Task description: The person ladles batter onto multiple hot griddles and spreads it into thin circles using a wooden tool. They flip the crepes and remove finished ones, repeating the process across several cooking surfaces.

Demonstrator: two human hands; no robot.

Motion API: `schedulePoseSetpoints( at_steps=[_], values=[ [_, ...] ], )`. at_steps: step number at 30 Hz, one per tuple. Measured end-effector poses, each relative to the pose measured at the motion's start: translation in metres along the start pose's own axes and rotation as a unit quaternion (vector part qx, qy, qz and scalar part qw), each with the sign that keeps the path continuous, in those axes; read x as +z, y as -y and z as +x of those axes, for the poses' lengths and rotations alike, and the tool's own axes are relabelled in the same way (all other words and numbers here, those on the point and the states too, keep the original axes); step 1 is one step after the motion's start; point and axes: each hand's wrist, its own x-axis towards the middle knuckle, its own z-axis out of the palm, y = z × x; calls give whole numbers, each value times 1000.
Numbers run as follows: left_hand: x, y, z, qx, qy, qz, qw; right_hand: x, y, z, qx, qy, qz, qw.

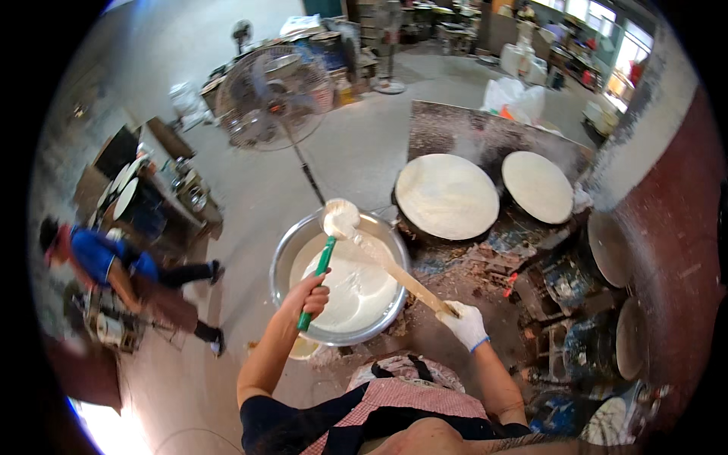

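Note:
A large steel bowl (282, 292) of creamy white batter (356, 296) sits below me. My left hand (307, 296), bare, grips a green-handled ladle (327, 254), whose batter-coated head is raised over the bowl's far rim. My right hand (460, 322), in a white glove, holds a long flat wooden paddle (409, 280) angled across the bowl, its batter-covered tip meeting or very near the ladle's head. Right of the bowl, two round pans (447, 193) covered in thin pale batter layers lie on a dark, crusted stove.
Bare round griddles on drum stoves (610, 246) stand at my right. A pedestal fan (269, 98) is ahead. Another person (114, 262) in blue walks at left, beside cluttered drums and boards (136, 197). A white-and-red wall (667, 174) borders the right.

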Motion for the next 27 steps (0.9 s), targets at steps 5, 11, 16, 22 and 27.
schedulePoseSetpoints(
  at_steps=[5,11,16,22,27],
  values=[
    [29,35,39,99,100,201,969,-6,-12,-38,65,-99,143,983],
    [71,51,112,-172,95,204,959,11,-46,-125,231,-186,83,951],
    [145,134,110,-150,253,366,883,-7,-33,-214,258,-343,122,895],
    [153,275,138,-454,108,252,848,69,-53,-350,421,-398,162,799],
    [157,431,112,-683,87,240,684,193,0,-473,594,-480,90,640]
  ],
)
